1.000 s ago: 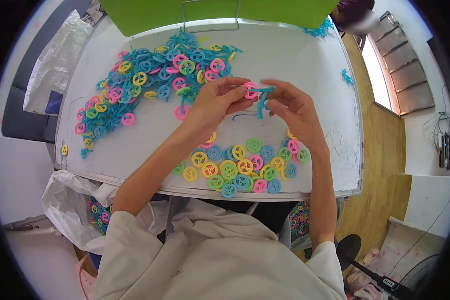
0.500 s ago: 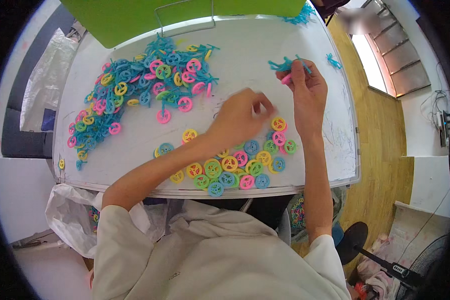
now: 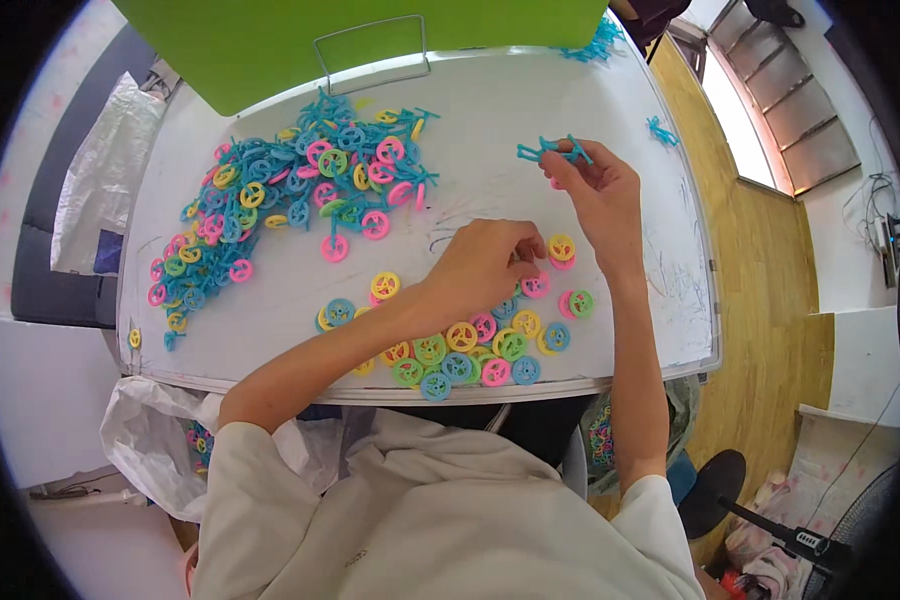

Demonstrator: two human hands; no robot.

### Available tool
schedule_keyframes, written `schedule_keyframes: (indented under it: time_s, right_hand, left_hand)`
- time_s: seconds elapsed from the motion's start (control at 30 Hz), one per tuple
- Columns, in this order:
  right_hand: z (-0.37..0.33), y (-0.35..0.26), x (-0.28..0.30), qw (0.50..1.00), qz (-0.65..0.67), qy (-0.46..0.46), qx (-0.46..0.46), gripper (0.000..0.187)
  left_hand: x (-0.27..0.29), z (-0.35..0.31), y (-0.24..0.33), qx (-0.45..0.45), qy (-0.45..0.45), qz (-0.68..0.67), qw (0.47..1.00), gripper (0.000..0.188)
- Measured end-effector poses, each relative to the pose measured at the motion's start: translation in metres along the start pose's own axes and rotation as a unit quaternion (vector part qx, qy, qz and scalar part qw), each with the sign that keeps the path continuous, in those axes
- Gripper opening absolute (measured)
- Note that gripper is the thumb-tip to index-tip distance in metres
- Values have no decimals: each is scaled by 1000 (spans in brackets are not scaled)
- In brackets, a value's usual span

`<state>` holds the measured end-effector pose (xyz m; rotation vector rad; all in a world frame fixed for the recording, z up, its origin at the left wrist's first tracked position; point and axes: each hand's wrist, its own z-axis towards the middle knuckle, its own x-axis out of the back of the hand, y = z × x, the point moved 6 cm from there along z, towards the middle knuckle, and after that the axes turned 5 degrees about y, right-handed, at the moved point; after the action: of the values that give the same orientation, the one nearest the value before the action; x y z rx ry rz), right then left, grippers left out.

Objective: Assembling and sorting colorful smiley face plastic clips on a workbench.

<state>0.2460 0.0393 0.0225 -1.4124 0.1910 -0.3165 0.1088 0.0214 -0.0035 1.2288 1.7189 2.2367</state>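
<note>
Containers: at the lower left of the frame, a white plastic bag (image 3: 135,430) stands open below the table (image 3: 490,110), small multicoloured pieces (image 3: 201,440) visible inside. At lower right, a sack (image 3: 682,410) also contains multicoloured pieces, partly hidden by the table edge and right arm (image 3: 640,380).

Surroundings: a heap of turquoise parts with coloured wheels (image 3: 300,170) occupies the upper left of the tabletop; a green panel (image 3: 270,50) borders the top. Loose wheels (image 3: 460,337) lie at lower centre, some covered by the left forearm (image 3: 320,360).

Hands: the right hand (image 3: 602,185), right of centre, pinches turquoise pieces (image 3: 540,152) above the table. The left hand (image 3: 485,262) has fingers curled at the loose wheels; whether they grip one cannot be determined.
</note>
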Motion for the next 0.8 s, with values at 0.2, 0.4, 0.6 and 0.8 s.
schedule_keyframes:
  time_s: [0.2,0.4,0.6,0.8]
  right_hand:
    - [1,6,1,993,-117,-28,8,16]
    - [-13,9,-18,976,-184,-111,33,13]
    - [-21,5,-35,975,-166,-137,51,14]
    - [-24,-3,-39,976,-143,-128,107,13]
  left_hand:
    - [29,-1,-16,89,17,-117,989,17]
    - [71,-9,-49,137,139,-319,927,22]
    - [66,-11,-44,137,128,-353,916,24]
    - [66,-13,-41,177,141,-311,923,20]
